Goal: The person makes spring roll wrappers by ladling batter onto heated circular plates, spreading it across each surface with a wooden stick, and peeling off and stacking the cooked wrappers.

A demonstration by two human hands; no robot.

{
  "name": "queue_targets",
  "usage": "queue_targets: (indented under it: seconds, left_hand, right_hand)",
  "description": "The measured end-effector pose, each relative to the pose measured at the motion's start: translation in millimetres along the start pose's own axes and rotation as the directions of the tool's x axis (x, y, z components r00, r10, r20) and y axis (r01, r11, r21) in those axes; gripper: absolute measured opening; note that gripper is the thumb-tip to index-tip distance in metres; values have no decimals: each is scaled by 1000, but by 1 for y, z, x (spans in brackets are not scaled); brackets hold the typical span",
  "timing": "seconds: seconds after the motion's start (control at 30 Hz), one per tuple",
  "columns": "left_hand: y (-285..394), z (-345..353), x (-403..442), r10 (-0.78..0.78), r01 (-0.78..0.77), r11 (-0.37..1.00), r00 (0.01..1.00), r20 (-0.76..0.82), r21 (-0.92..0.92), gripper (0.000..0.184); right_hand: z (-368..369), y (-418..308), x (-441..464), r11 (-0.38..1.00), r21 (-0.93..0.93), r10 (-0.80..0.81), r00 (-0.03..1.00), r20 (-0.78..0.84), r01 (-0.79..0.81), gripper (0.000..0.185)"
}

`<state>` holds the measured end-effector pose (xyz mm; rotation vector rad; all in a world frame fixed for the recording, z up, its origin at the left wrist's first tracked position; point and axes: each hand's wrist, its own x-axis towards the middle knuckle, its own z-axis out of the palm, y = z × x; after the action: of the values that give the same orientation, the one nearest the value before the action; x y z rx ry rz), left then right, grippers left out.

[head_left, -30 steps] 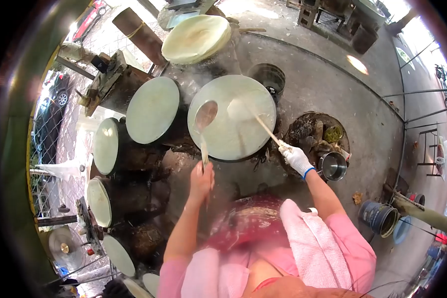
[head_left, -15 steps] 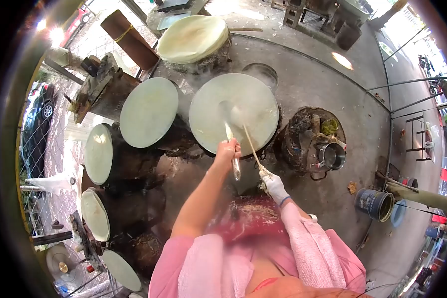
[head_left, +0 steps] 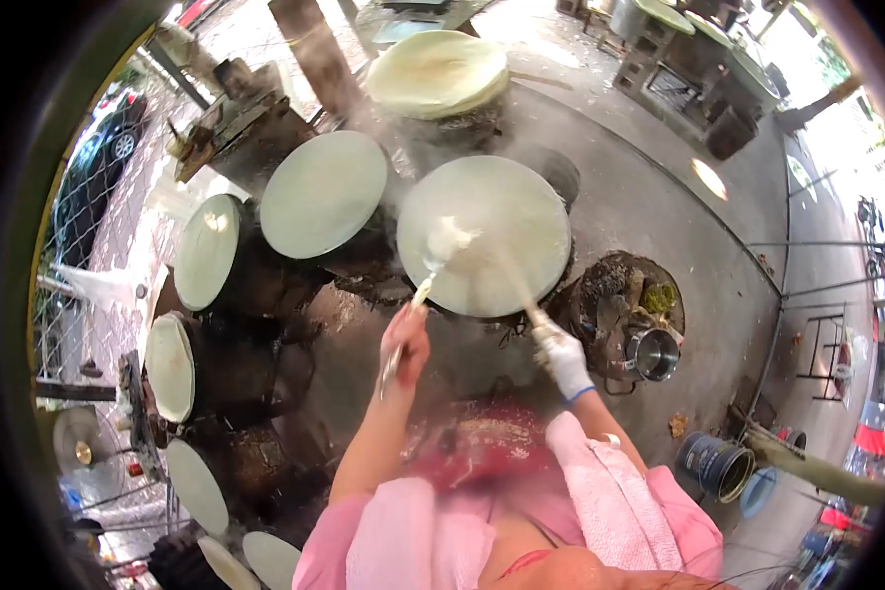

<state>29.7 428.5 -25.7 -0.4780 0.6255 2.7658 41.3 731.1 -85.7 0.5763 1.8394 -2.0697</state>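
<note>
Steam (head_left: pixel 406 179) over griddle (head_left: pixel 536 226), grey floor (head_left: pixel 649 197).

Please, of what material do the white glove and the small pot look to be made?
The glove looks like knitted cloth, perhaps cotton, with a dull white finish; its soft surface and blue-edged cuff suggest this. The pot seems bare metal, probably steel, smooth and silvery, judging by its bright reflections.

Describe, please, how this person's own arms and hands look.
The right hand wears a white glove with a blue edge at the wrist. The left hand has no glove. Short pink sleeves leave both forearms uncovered.
</note>
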Motion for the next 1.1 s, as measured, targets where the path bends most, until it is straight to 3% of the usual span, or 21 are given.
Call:
queue_targets:
  seconds: [0.03, 0.07, 0.13, 0.17, 0.23, 0.27, 0.3, 0.33, 0.37, 0.43, 0.47, 0.53, 0.57, 0.6, 0.67, 0.73, 0.8, 0.87, 0.97, 1.03, 1.1]
  left_hand:
    - [5, -13, -17, -139, 328, 836, 902, 408, -440, 27]
    - [8, -13, -32, -132, 246, 888, 946, 297, -389, 29]
    - [23, 0, -63, -67, 84, 962, 995, 73, -259, 36]
    - [40, -1, -70, -63, 135, 931, 974, 216, -338, 37]
    - [67, -3, -93, -42, 148, 839, 977, 209, -524, 36]
    - [80, -8, -110, -11, 136, 782, 979, 205, -608, 36]
    - [92, -19, -126, 22, 118, 772, 977, 211, -625, 35]
    - [103, -26, -146, 56, 17, 811, 993, 106, -585, 34]
    - [117, -37, -168, 97, -48, 820, 994, 57, -570, 34]
    - [144, -70, -208, 162, -108, 816, 986, 46, -568, 32]
    - [162, -87, -229, 201, -189, 860, 979, -24, -474, 33]
    - [191, -126, -280, 279, -321, 907, 943, -182, -273, 33]
    - [207, -141, -305, 310, -354, 928, 907, -284, -118, 34]
    - [219, -156, -328, 375, -400, 916, 854, -360, 6, 34]
    - [244, -176, -374, 487, -468, 868, 743, -459, 164, 34]
    - [261, -206, -417, 526, -549, 827, 687, -501, 116, 35]
    - [266, -238, -452, 586, -674, 739, 629, -510, 18, 32]
    - [270, -249, -479, 613, -731, 682, 553, -565, 24, 34]
    - [273, -251, -505, 597, -796, 603, 408, -691, 51, 35]
    - [268, -255, -512, 589, -877, 480, 336, -735, -16, 34]
    - [270, -248, -511, 578, -924, 382, 255, -776, -19, 34]
  right_hand:
    - [-15, 4, 16, 1000, -23, 4, 998, -62, -5, 42]
    - [-23, 13, 26, 999, -49, 14, 992, -124, -20, 43]
    - [-14, 22, 24, 871, -490, -48, 999, -12, 36, 45]
    - [-8, 43, 27, 805, -565, -141, 983, 114, 181, 48]
    - [23, -8, -10, 715, -679, 20, 965, 260, 168, 46]
    - [12, 19, 3, 718, -629, -149, 949, 279, 298, 47]
    - [23, 21, 2, 725, -492, -426, 875, 230, 483, 45]
    - [42, 7, -10, 712, -557, -488, 871, 45, 428, 45]
    - [25, 38, 5, 934, -340, -145, 987, -71, 113, 46]
    - [63, 50, -12, 907, -410, -85, 996, 40, 94, 48]
    - [80, 85, -3, 691, -492, -444, 848, 290, 530, 49]
    - [147, 113, 2, 919, -354, -31, 927, 374, 173, 47]
    - [181, 127, 4, 943, -331, 178, 903, 391, -43, 46]
    - [245, 113, -23, 916, -337, -38, 885, 464, 216, 51]
    - [363, 67, -44, 850, -463, 72, 815, 574, 251, 52]
    - [470, 56, -42, 824, -440, 87, 687, 721, 357, 56]
    - [566, 56, -48, 884, -396, 186, 589, 786, 250, 48]
    - [663, 10, -84, 789, -548, 393, 456, 798, 279, 38]
    - [789, 81, -43, 871, -401, 286, 372, 883, 282, 26]
    - [859, 87, -35, 872, -424, 319, 372, 872, 245, 27]
    - [921, 93, -21, 827, -510, 366, 461, 808, 236, 29]
